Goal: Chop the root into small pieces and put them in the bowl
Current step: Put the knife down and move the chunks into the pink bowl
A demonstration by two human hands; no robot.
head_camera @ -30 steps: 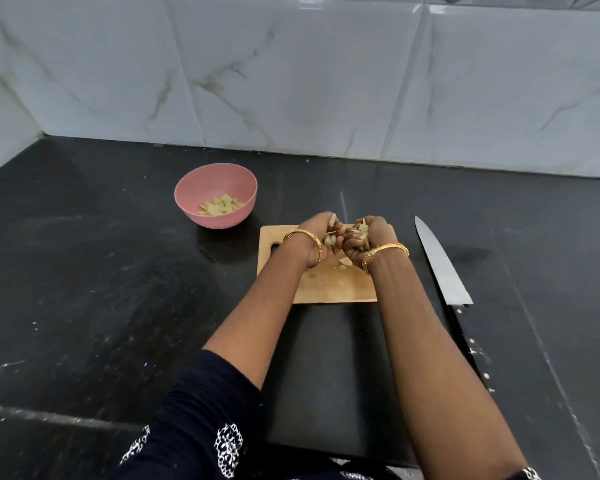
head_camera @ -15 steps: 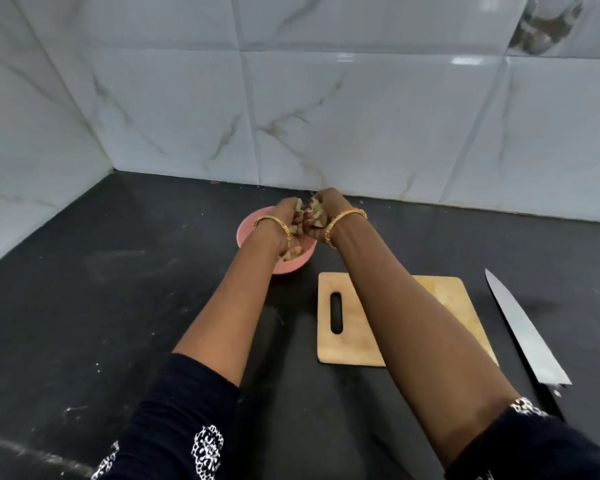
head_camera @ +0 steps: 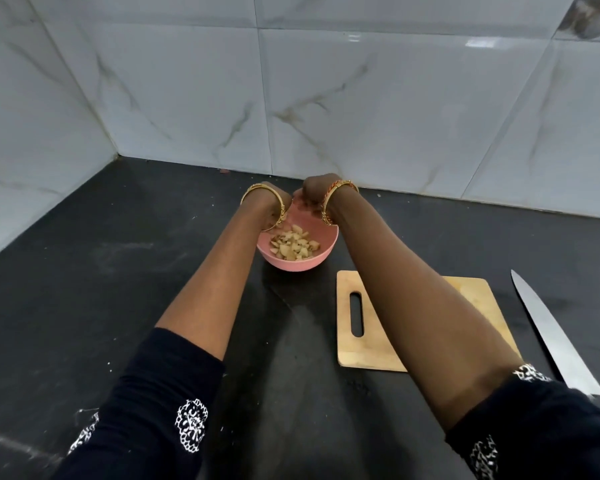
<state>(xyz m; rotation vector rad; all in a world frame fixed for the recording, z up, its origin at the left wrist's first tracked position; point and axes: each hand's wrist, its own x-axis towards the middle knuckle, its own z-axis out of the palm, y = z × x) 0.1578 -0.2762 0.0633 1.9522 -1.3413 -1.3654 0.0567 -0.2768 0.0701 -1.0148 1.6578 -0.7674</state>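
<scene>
Left hand (head_camera: 274, 202), right hand (head_camera: 314, 192) over far rim of bowl (head_camera: 321, 259); finger state: cannot tell. Pieces (head_camera: 293, 245) heaped inside. Shake palms low, inside rim; board (head_camera: 352, 355) looks bare.

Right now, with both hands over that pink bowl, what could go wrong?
The hands hang over the pink bowl's far rim, so root pieces could drop onto the black counter. The right forearm crosses the cutting board; drawing back might brush the bare knife beside it.
</scene>
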